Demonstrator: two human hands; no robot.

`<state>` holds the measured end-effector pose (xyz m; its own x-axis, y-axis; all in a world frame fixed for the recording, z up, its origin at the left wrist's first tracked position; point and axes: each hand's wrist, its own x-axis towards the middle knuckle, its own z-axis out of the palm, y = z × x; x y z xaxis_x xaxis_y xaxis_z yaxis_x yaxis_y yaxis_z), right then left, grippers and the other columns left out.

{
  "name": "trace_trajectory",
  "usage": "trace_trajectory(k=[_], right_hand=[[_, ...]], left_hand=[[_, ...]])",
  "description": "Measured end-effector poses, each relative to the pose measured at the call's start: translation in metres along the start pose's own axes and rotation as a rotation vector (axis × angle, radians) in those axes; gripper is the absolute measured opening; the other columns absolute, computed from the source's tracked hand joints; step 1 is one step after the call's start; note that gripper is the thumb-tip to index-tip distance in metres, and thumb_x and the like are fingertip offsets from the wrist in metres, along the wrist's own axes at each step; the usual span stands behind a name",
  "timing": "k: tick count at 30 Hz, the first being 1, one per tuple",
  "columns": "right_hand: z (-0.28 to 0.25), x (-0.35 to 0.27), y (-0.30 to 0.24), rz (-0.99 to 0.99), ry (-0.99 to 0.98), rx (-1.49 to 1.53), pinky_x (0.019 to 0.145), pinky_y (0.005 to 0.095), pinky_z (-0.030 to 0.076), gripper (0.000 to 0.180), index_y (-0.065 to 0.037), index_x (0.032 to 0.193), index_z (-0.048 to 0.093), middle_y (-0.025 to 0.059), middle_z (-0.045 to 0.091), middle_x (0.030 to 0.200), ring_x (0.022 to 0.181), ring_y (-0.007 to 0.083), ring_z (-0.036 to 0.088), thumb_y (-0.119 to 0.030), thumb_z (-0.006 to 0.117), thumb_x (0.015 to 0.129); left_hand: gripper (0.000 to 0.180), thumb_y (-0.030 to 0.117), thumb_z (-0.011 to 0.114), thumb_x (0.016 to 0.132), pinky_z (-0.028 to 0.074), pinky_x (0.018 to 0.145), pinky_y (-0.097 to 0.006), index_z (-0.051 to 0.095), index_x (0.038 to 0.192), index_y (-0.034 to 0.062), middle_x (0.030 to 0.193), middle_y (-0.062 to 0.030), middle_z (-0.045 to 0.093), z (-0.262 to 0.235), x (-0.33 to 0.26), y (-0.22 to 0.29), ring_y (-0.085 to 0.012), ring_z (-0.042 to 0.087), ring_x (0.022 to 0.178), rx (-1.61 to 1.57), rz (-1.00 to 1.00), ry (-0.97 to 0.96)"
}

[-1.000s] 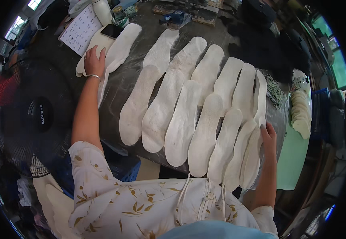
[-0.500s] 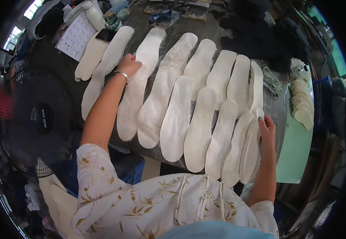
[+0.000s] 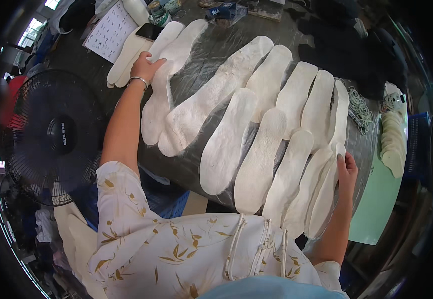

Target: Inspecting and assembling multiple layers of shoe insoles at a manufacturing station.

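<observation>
Several long white insole-shaped pieces [image 3: 224,144] lie side by side on a dark rounded surface [image 3: 206,65] covered in clear film. My left hand [image 3: 145,67], with a bracelet at the wrist, rests on the upper end of one piece [image 3: 161,84] at the far left, fingers curled over its edge. My right hand [image 3: 347,167] presses flat against the rightmost pieces [image 3: 326,184] near the surface's right edge, fingers pointing up.
A black standing fan [image 3: 57,134] is at my left. A printed sheet [image 3: 109,30], jars and small items sit at the back. A stack of white pieces [image 3: 392,139] lies on a green table [image 3: 376,204] at the right, with rubber bands [image 3: 360,107] nearby.
My left hand went right across the left pieces, then back up to the far-left piece's top. The view has shifted closer. My right hand stays on the rightmost pieces.
</observation>
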<state>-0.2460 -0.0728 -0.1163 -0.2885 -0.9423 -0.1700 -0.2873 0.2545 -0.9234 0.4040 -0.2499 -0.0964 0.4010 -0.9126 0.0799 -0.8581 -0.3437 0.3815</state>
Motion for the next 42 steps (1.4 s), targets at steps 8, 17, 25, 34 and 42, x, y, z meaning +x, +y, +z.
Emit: trace_trajectory(k=[8,17,25,34,42], right_hand=[[0.000,0.003,0.006,-0.033,-0.006,-0.034,0.075,0.0209,0.042,0.035,0.003,0.114,0.059,0.0010,0.063,0.095,0.084,0.0069,0.055,-0.020,0.064,0.088],[0.001,0.002,0.008,-0.073,0.027,-0.076,0.074,0.0211,0.042,0.033,0.003,0.111,0.061,0.0011,0.062,0.091,0.081,0.0071,0.054,-0.021,0.064,0.088],[-0.002,0.001,0.008,-0.070,0.030,-0.013,0.072,0.0215,0.043,0.034,0.004,0.109,0.061,0.0027,0.063,0.090,0.080,0.0072,0.055,-0.022,0.064,0.088],[-0.003,-0.001,0.006,-0.109,0.023,-0.102,0.073,0.0222,0.044,0.038,0.005,0.113,0.059,0.0035,0.063,0.092,0.080,0.0089,0.055,-0.023,0.062,0.089],[0.000,-0.001,0.006,-0.117,0.019,-0.075,0.074,0.0224,0.044,0.038,0.004,0.112,0.060,0.0034,0.064,0.091,0.082,0.0089,0.055,-0.027,0.061,0.090]], left_hand=[[0.045,0.051,0.050,0.088,0.050,0.068,-0.041,0.069,0.081,0.0103,0.078,-0.0150,0.067,-0.004,-0.014,0.003,-0.0345,0.064,0.076,0.070,0.158,0.075],[0.037,0.036,0.063,0.082,0.050,0.067,-0.035,0.064,0.099,0.0028,0.085,-0.0114,0.068,-0.050,-0.113,-0.021,-0.0238,0.066,0.077,0.097,0.017,0.041],[0.026,0.024,0.064,0.076,0.045,0.045,-0.024,0.065,0.088,0.0009,0.070,-0.0028,0.063,-0.034,-0.180,-0.064,-0.0116,0.059,0.057,-0.524,-0.420,-0.298],[0.030,0.023,0.057,0.078,0.048,0.074,-0.038,0.064,0.100,0.0035,0.090,-0.0070,0.065,-0.062,-0.130,-0.109,-0.0229,0.062,0.083,-0.595,-0.636,0.049],[0.042,0.018,0.066,0.077,0.045,0.090,-0.038,0.057,0.115,0.0014,0.112,-0.0178,0.059,-0.016,-0.166,0.023,-0.0298,0.057,0.104,-0.338,0.271,0.243]])
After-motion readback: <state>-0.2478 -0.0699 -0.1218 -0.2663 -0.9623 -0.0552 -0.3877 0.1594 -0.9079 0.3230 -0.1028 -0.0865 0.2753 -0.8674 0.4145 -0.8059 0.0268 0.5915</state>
